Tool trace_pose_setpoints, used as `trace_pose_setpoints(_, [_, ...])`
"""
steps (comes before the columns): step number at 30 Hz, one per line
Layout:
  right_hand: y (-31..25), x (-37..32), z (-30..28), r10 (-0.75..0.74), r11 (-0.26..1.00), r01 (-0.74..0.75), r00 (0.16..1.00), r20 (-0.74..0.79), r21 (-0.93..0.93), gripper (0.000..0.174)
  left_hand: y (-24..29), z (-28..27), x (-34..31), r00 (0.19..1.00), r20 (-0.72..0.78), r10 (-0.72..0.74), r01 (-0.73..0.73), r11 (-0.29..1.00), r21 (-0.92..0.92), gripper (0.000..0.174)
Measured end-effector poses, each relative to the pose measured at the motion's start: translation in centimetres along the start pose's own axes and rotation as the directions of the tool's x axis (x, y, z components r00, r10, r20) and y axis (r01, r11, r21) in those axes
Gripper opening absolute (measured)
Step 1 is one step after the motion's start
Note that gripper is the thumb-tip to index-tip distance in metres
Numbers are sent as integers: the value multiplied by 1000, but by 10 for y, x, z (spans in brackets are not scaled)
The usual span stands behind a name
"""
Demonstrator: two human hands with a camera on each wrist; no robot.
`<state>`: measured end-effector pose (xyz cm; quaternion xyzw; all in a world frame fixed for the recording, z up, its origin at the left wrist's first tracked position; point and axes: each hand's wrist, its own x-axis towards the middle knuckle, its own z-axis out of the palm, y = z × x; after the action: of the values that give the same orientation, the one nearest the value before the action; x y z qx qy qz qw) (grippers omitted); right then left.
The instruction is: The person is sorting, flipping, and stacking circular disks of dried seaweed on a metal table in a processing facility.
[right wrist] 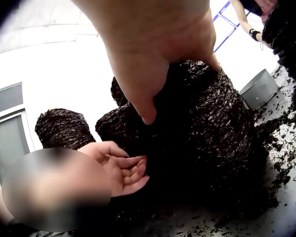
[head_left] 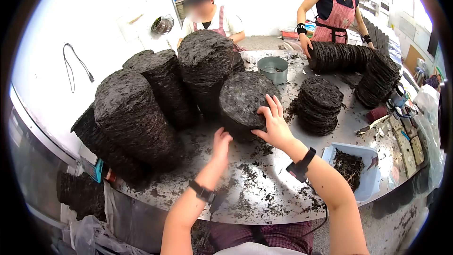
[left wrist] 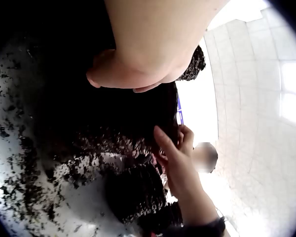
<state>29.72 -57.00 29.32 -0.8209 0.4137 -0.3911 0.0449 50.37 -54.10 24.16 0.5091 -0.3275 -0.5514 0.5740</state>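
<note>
White wall (head_left: 118, 0) closes off the far side of the room, where two people in checked aprons stand beyond the counter (head_left: 278, 210); one person (head_left: 336, 9), at the far right, has hold of a dark roll (head_left: 340, 56) lying on its side. Shiny grey metal forms the counter's surface, strewn with dark flakes (head_left: 245, 172).

Near its middle stands a dark round stack (head_left: 243, 106), with both hands at it. The right hand (head_left: 276, 125) is spread open over the right edge of its top, fingertips on the surface and thumb at the near rim. The left hand (head_left: 220, 145) is beside the near left side, fingers loosely bent; whether they touch, I cannot tell.

Tall stacks crowd the left, the nearest tall stack (head_left: 132, 113) leaving a narrow gap. Behind is a round grey tin (head_left: 270, 76); to the right, a short stack (head_left: 320, 106) stands apart. A blue tray (head_left: 370, 186) sits near the front right edge, and flake-strewn metal stretches from the middle stack to the near edge.
</note>
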Motion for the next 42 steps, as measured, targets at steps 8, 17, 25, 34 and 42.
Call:
trace_pose_setpoints(8, [0,-59,-15,44,999,-46,979,-197,-1,68,-15,36,13,953,36,300,-302,952,56,48])
trace_pose_setpoints(17, [-9,-118,-35,-8,998,21,979,-203,62,69,-7,42,-81,963,168,211,-168,956,-240,36])
trace_pose_setpoints(25, [-75,-180,-33,-155,964,84,948,277,253,61,-69,-59,-193,951,-42,-305,274,901,-336,55])
trace_pose_setpoints(34, [-105,-170,14,-144,971,40,884,444,236,52,-78,-91,-228,918,-326,-227,136,950,-280,53])
trace_pose_setpoints(42, [-110,-181,11,-35,926,-111,926,376,360,75,-53,-69,-224,936,-109,334,-317,937,145,63])
